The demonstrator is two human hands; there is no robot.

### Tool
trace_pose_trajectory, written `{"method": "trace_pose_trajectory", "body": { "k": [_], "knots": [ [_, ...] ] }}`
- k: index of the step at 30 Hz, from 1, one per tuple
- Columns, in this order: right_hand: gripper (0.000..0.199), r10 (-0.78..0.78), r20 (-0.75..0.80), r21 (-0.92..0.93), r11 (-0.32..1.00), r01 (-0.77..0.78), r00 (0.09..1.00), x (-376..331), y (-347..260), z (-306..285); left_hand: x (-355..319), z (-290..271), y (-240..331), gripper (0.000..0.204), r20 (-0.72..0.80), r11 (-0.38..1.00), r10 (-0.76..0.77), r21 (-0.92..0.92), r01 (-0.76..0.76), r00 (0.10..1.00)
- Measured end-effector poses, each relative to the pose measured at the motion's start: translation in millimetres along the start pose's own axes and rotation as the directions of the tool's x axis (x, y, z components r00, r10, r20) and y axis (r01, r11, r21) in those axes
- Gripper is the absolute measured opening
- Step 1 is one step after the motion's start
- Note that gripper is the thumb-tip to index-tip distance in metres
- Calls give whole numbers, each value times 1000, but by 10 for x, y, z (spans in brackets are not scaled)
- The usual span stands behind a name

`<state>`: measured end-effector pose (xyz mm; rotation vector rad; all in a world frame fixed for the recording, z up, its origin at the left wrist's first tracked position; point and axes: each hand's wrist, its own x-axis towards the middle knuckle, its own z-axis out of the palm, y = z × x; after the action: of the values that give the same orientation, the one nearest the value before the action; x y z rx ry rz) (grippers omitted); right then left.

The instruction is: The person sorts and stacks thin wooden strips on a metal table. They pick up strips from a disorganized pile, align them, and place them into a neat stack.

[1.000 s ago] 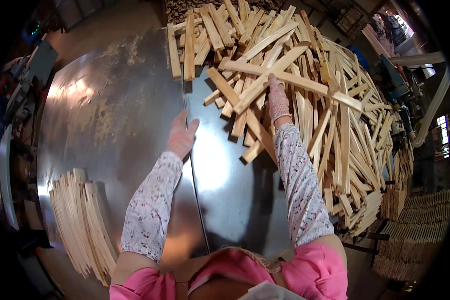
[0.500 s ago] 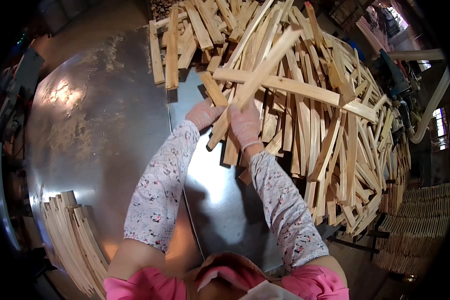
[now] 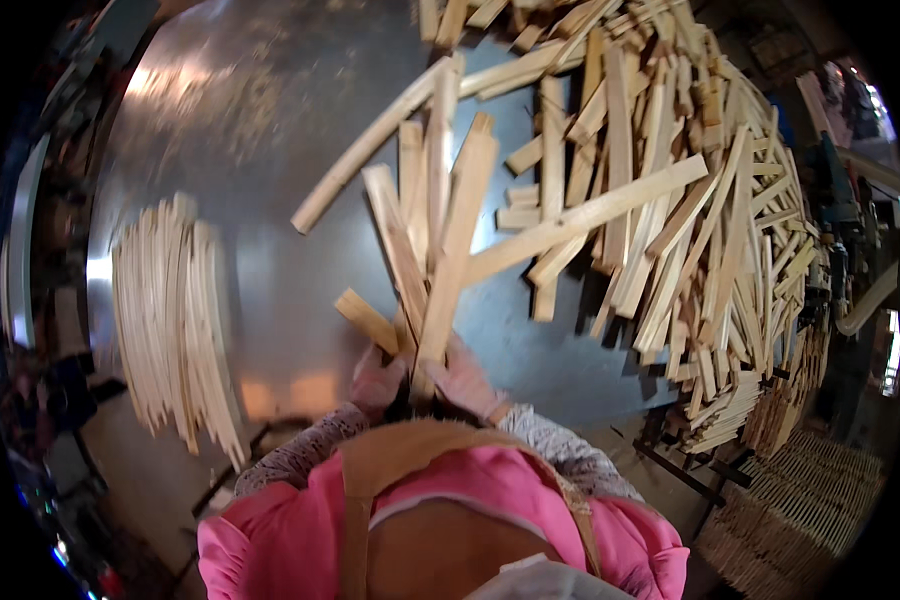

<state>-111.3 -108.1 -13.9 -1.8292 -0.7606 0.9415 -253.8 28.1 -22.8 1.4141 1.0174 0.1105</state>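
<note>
Close to my body, at the table's near edge, both hands grip a loose bundle of pale wooden slats [image 3: 457,240] by the near ends. My left hand [image 3: 376,382] closes on the bundle's left side, in a pinkish glove. A short wooden piece [image 3: 366,318] juts out to the left above it. On the right side, my right hand [image 3: 466,378] is wrapped against the slats, also gloved. The slats fan out away from me, crossing each other. Some fingers are hidden behind the wood. One longer slat [image 3: 590,208] slants from the bundle toward the pile.
A large heap of loose slats [image 3: 660,200] covers the right side of the metal table [image 3: 300,290]. At the left edge lies a neat row of slats [image 3: 175,320]. A curved slat [image 3: 370,145] lies beyond the bundle. Stacked wood [image 3: 795,510] stands on the floor at lower right.
Both hands have pulled back from the heap toward my body, bringing several slats along. The slats now lie bunched between the hands. The view has shifted too.
</note>
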Motion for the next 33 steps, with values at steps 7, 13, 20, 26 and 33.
{"method": "trace_pose_trajectory", "body": {
  "k": [7,13,20,26,33],
  "knots": [
    [54,-126,14,-301,946,124,992,288,-32,213,158,-720,-269,37,-466,951,20,-265,-161,884],
    [69,-193,-233,-715,699,-33,953,380,-806,-692,366,-2419,14,49,-573,944,300,294,-150,763],
    [78,-306,92,-995,-1,96,948,1222,-669,-1216,742,-3394,76,48,-370,300,279,910,285,886],
    [75,-73,99,-995,-8,99,992,1383,-954,-1273,725,-3314,-102,58,-289,209,375,952,224,881],
    [75,-127,-34,-756,652,58,991,1677,-1639,-531,1365,-2693,-225,58,-257,323,526,942,89,811]
  ]
}}
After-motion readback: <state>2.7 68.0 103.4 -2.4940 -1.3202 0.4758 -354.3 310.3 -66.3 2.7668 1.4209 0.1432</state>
